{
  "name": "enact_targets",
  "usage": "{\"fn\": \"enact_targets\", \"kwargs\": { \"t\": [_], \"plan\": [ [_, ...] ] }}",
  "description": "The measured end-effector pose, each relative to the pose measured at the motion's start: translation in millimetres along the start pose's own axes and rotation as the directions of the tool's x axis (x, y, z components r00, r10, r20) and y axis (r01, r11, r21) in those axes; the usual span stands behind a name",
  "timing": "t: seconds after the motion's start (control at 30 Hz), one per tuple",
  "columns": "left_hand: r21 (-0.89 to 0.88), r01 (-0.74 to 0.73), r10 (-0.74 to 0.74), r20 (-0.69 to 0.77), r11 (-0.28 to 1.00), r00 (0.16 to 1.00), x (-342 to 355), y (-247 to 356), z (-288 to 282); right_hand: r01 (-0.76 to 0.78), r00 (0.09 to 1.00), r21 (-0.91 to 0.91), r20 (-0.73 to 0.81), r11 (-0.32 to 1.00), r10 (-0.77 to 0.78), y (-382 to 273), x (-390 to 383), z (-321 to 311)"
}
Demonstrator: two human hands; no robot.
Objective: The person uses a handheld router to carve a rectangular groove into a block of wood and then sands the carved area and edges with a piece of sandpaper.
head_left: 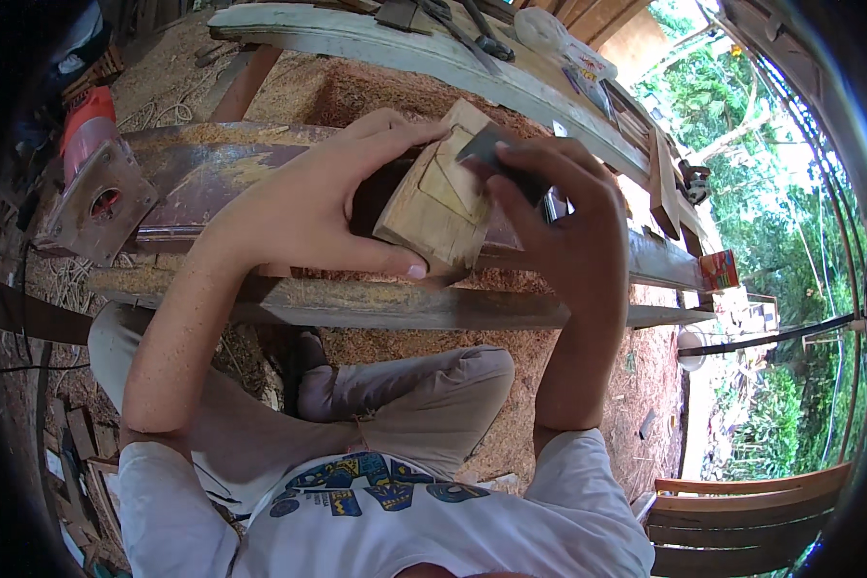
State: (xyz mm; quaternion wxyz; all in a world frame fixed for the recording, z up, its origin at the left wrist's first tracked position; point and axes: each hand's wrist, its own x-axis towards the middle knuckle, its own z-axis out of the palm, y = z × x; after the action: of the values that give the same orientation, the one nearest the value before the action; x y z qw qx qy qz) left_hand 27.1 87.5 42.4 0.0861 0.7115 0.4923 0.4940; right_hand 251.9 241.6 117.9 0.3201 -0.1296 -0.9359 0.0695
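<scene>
A pale wooden block (440,205), with a curved line and angled lines cut or drawn on its upper face, is held tilted over the bench. My left hand (323,197) grips it from the left, thumb along the near edge and fingers round the far end. A dark grey flat piece that looks like folded sandpaper (499,154) is pinched between the thumb and fingers of my right hand (578,207). It lies against the right side of the block's upper face. The block's underside is hidden from view.
A red power tool with a square base plate (103,202) stands at the left end of the slatted bench (376,301). Across from me, a long white-edged bench (356,39) carries a hammer (489,39) and plastic bags (554,39). Sawdust (636,385) covers the ground; a slatted wooden seat (742,511) stands at the near right.
</scene>
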Motion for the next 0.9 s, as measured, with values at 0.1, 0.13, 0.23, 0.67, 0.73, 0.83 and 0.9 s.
{"fn": "enact_targets", "kwargs": {
  "t": [0.1, 0.13, 0.23, 0.67, 0.73, 0.83, 0.9],
  "plan": [
    [0.077, 0.025, -0.023, -0.028, 0.997, 0.999, -0.3, 3.4, 0.3, -0.003, 0.999, 0.017, 0.040, 1.000, 0.003, -2.1, -1.3, -10.1],
    [0.078, 0.024, -0.022, -0.032, 0.997, 0.999, -0.4, 4.2, 0.1, 0.082, 0.992, 0.029, 0.089, 0.996, -0.084, -3.3, -1.3, -13.7],
    [0.096, 0.046, -0.044, -0.029, 0.994, 0.999, -0.3, 6.0, 0.8, 0.043, 0.997, 0.005, 0.060, 0.999, -0.043, 7.3, -3.7, -14.6],
    [0.340, 0.086, -0.068, -0.062, 0.936, 0.996, -4.7, 15.2, 22.8, -0.078, 0.990, 0.093, 0.123, 0.993, 0.066, -14.7, -0.3, -15.6],
    [0.396, 0.060, -0.026, -0.089, 0.916, 0.996, -5.0, 15.4, 25.4, -0.087, 0.992, 0.064, 0.100, 0.994, 0.080, -19.7, -2.4, -16.0],
    [0.385, 0.075, -0.041, -0.098, 0.920, 0.994, -2.4, 18.6, 32.0, -0.101, 0.994, -0.013, 0.049, 0.995, 0.102, -18.8, 0.5, -9.3],
    [0.426, 0.117, -0.042, -0.182, 0.897, 0.982, -4.6, 22.8, 38.0, -0.085, 0.996, -0.047, 0.021, 0.995, 0.086, -24.2, 3.5, -1.4]
  ]
}}
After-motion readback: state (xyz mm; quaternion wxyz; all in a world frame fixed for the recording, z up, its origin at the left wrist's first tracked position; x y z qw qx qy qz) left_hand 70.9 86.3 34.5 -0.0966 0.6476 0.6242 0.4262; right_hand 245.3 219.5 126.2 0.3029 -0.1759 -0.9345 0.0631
